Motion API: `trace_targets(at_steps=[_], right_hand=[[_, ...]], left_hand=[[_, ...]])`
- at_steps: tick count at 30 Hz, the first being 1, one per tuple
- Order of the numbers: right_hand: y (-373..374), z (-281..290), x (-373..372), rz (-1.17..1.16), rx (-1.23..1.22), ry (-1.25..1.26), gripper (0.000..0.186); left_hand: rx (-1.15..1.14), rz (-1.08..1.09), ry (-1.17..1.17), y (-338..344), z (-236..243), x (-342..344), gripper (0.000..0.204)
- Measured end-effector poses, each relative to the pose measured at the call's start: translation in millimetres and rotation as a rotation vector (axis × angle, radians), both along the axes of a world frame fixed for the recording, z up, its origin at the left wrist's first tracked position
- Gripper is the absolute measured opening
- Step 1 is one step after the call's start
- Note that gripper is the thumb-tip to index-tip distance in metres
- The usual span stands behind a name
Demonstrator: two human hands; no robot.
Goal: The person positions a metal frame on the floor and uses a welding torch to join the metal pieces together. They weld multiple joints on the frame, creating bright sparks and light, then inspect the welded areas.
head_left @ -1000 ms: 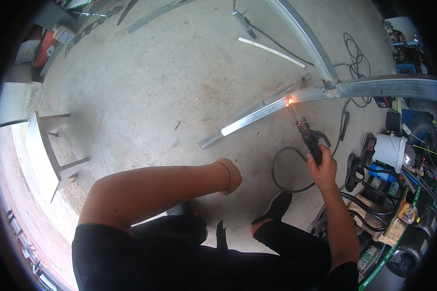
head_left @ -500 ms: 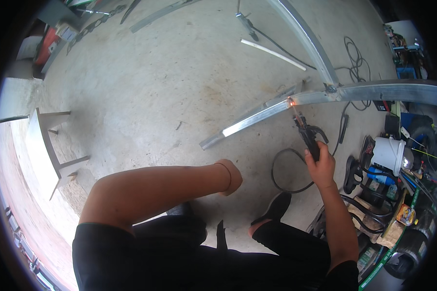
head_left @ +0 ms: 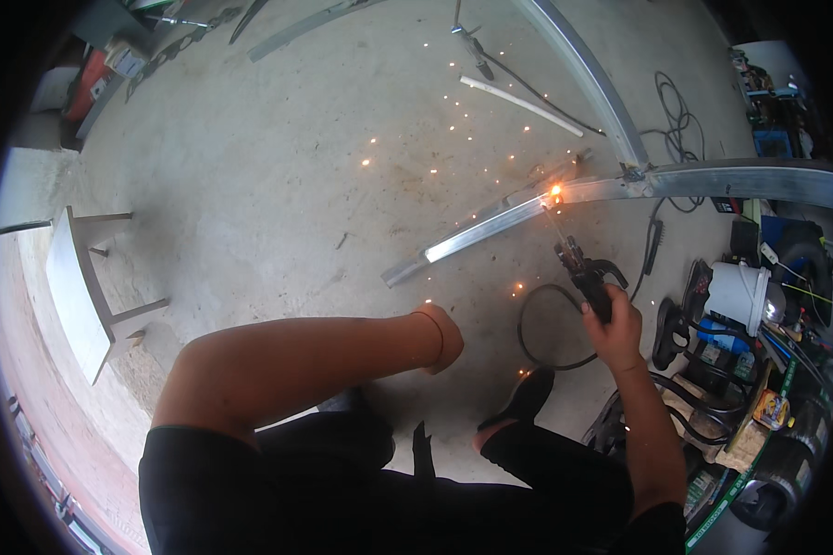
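Observation:
My right hand (head_left: 615, 327) is closed around the black handle of a welding electrode holder (head_left: 588, 276). From its jaws a thin electrode (head_left: 553, 224) runs up to the metal beam, where an orange glow (head_left: 556, 192) burns. The silver square-tube beam (head_left: 487, 233) slants down to the left from the glow; another tube (head_left: 750, 178) continues to the right, joined by an upright tube (head_left: 590, 74). My left hand (head_left: 442, 339) is over my knees, bent away at the wrist with a thin band around it. Its fingers are hidden, and it appears apart from the beam.
Sparks are scattered over the concrete floor (head_left: 278, 185). A black cable (head_left: 520, 324) loops beside my right shoe (head_left: 530, 396). A second clamp-like holder (head_left: 472, 51) and a white rod (head_left: 518, 104) are farther off. A white bucket (head_left: 739, 294) and tools crowd the right; a small bench (head_left: 81, 291) stands left.
The glow at the electrode tip has brightened, and sparks have burst out across the floor. My right hand and the holder have shifted very slightly; my left hand stays almost still.

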State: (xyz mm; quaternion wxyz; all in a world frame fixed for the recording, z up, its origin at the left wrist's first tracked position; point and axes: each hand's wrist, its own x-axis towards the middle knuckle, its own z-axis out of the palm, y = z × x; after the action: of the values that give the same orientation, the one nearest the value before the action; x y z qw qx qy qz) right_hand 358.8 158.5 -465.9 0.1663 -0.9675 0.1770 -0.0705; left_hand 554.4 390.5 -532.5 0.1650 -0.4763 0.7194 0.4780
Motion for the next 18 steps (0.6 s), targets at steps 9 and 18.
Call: trace_targets(at_steps=[9, 18], right_hand=[[-3.6, 73.2, -55.8, -0.003, -0.038, 0.363, 0.041], [-14.7, 188.2, -130.7, -0.540, 0.109, 0.086, 0.032]], left_hand=[[0.019, -0.029, 0.016, -4.7, -13.8, -13.8, 0.030], [-0.038, 0.138, 0.034, -17.8, 2.5, 20.0, 0.025]])
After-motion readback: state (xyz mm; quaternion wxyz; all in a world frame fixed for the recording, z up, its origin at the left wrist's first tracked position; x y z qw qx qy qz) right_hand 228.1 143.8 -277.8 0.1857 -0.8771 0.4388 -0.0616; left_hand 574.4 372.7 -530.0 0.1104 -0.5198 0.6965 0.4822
